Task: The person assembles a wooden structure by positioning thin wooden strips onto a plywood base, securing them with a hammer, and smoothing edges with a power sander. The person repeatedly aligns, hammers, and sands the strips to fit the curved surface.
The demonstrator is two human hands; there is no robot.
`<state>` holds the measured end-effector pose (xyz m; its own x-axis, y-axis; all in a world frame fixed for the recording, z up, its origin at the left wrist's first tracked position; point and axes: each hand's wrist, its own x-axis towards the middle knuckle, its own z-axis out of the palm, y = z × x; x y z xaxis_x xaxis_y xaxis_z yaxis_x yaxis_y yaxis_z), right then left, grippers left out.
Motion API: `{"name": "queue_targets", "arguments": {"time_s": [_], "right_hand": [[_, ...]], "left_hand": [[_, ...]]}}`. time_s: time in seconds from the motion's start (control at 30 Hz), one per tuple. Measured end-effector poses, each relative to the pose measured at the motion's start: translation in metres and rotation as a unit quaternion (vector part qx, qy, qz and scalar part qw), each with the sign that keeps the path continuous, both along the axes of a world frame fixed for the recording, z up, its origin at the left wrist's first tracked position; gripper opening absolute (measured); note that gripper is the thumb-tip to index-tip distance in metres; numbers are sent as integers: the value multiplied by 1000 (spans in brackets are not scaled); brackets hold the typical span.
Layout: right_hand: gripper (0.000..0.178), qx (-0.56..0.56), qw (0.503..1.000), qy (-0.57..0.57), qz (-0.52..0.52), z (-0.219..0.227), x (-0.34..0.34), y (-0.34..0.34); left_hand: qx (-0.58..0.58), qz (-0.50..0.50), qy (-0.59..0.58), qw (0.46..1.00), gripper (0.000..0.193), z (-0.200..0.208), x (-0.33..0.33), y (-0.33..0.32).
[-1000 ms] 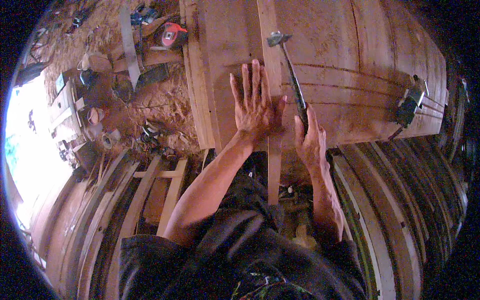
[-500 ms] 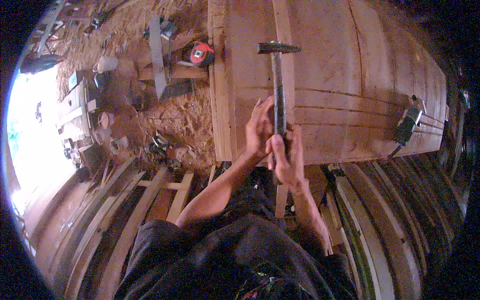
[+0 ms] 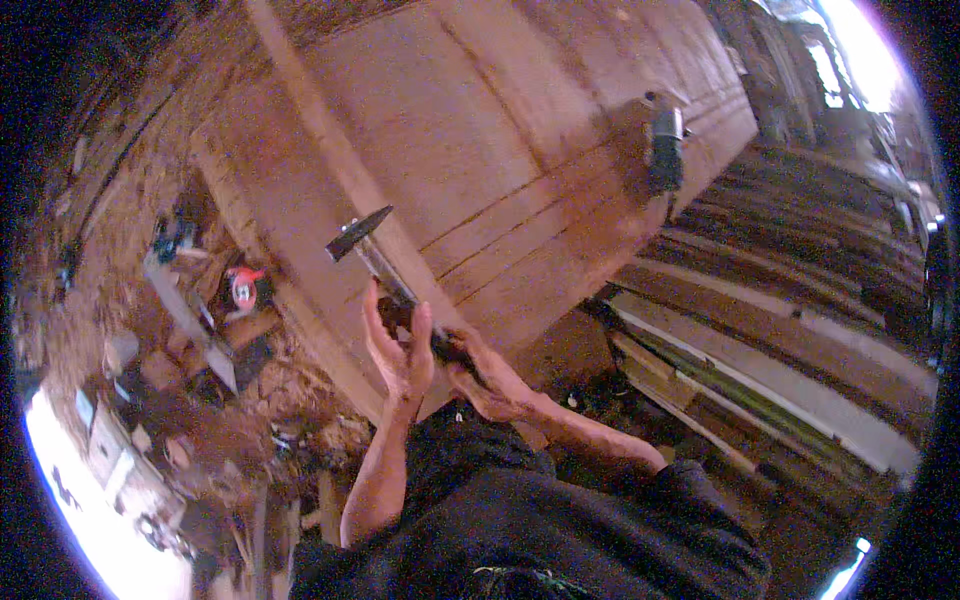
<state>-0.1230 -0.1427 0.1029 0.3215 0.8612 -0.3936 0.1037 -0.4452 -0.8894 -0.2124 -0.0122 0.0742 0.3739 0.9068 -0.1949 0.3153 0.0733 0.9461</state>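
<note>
My right hand (image 3: 488, 382) is closed around the lower end of a hammer (image 3: 388, 272). The hammer's dark metal head points up and to the left, over a large wooden panel (image 3: 480, 190). Beside the handle is my left hand (image 3: 402, 350), its fingers stretched out and the thumb apart. Whether the left palm touches the handle I cannot tell. A narrow wooden strip (image 3: 318, 120) runs along the panel behind the hammer. Several dark lines cross the panel's surface.
A handheld power tool (image 3: 665, 150) rests on the panel's right part. Left of the panel are a red and black tape measure (image 3: 243, 288) and a long flat grey strip (image 3: 190, 320) among wood shavings. Long boards (image 3: 760, 370) lie to the right.
The whole view has turned, so the panel now slants and the tape measure sits farther left and lower. The hammer has gone from upright to leaning left, still in my right hand.
</note>
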Motion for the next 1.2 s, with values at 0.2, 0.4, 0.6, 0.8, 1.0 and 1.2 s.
{"name": "queue_targets", "arguments": {"time_s": [0.2, 0.4, 0.6, 0.8, 1.0, 1.2], "right_hand": [[48, 104, 887, -325, -312, -34, 102, -67], [37, 55, 769, -444, -457, -43, 395, -175], [42, -139, 744, -517, -399, -70, 562, -212], [54, -258, 756, -473, -373, -100, 593, -180], [86, -117, 658, -723, -175, -78, 627, -158], [114, -120, 664, -704, 221, -15, 623, -60]], "left_hand": [[236, -206, 80, 946, 58, -21, 54, -13], [345, -213, 154, 901, 64, -39, 94, 7], [334, -225, 390, 829, 81, -69, 181, -2], [415, -161, 458, 769, 79, -80, 187, -9], [400, -167, 432, 791, 78, -81, 189, -12], [403, -155, 451, 781, 79, -87, 191, -5]]}}
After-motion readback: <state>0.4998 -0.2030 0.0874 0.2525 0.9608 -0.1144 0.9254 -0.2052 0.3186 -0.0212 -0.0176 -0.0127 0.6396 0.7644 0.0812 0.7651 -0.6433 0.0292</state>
